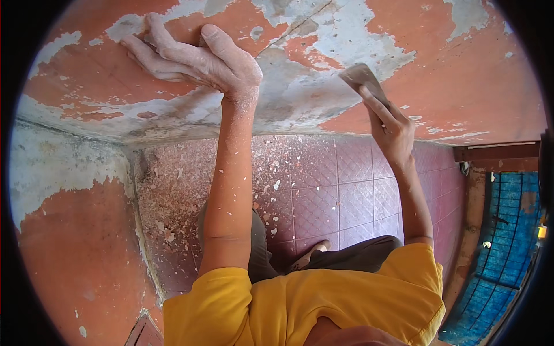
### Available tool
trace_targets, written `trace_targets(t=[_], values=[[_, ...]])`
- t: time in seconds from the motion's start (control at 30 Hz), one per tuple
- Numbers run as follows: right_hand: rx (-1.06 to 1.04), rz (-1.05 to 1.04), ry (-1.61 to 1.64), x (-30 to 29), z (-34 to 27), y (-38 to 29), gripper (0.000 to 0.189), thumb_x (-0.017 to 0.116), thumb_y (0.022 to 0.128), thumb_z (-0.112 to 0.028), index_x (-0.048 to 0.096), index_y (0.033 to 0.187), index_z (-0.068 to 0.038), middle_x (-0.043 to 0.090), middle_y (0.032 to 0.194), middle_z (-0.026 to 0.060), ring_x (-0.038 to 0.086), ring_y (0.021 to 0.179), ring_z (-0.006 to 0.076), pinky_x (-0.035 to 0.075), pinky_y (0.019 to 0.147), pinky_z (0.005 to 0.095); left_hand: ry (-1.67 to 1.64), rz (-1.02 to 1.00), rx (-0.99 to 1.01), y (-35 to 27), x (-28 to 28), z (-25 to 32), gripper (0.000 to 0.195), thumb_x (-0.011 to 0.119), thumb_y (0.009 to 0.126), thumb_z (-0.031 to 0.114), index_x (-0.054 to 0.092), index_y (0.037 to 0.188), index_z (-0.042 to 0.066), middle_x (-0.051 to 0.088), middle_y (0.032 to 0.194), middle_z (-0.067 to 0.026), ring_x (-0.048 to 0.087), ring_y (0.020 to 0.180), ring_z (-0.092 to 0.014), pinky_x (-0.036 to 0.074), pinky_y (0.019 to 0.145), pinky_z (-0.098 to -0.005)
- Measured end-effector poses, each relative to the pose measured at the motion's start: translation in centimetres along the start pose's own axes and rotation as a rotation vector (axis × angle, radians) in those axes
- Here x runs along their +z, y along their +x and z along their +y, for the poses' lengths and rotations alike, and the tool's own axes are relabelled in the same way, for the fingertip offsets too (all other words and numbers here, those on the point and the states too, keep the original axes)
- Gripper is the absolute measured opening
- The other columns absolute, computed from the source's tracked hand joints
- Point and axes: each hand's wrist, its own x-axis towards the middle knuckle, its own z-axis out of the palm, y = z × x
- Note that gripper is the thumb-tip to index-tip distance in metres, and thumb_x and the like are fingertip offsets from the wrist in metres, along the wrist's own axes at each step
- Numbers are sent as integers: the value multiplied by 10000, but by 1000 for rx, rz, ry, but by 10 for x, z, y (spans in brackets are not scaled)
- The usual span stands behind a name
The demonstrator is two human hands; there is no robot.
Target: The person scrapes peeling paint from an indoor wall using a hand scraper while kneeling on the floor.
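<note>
My right hand [391,125] grips a flat metal scraper [364,78], with one finger laid along its blade. The blade is tilted up and to the left, close to the wall; whether its edge touches the plaster I cannot tell. Orange paint [454,86] is flaking from this wall, and grey-white plaster [294,104] shows in wide ragged patches. White dust coats my left hand [199,60], which rests against the wall at the upper left. Its fingers are apart, and I see nothing held in it. A thin crack [298,26] runs slantwise between the hands.
Paint chips [276,186] and dust are strewn over the dark red tiled floor [316,207], thickest in the left corner. A second wall [82,242], also peeling, stands close on the left. At the right is a blue panel with a dark grid [506,242].
</note>
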Motion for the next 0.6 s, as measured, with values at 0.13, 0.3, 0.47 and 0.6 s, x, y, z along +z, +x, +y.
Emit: trace_targets(t=[0.13,0.3,0.47,0.6], values=[[-59,11,25,7,-35,26,490,728,842,-79,692,1255,-340,648,750,13,585,505,179,479,459,333,22,-5,3,3,-1,3,603,455,924,204,318,1471,-11,76,1543,-312,60,1443,-432,86,1131,-623],[122,32,33,2,-7,-8,464,732,853,-77,704,1239,-333,665,747,38,594,507,186,476,462,346,58,-27,-41,0,1,10,593,426,932,266,292,1441,-7,107,1498,-343,78,1416,-436,99,1095,-629],[54,116,106,12,-17,12,461,742,851,-86,706,1240,-330,685,777,60,591,510,197,464,466,336,63,-22,-20,3,1,7,591,421,935,267,289,1438,-12,102,1496,-342,77,1414,-436,97,1093,-633],[35,70,85,11,-25,19,440,748,848,-92,715,1223,-320,693,784,52,597,508,184,466,460,332,29,-17,-61,1,3,11,593,426,935,270,294,1442,-9,107,1496,-333,93,1411,-434,99,1092,-636]])
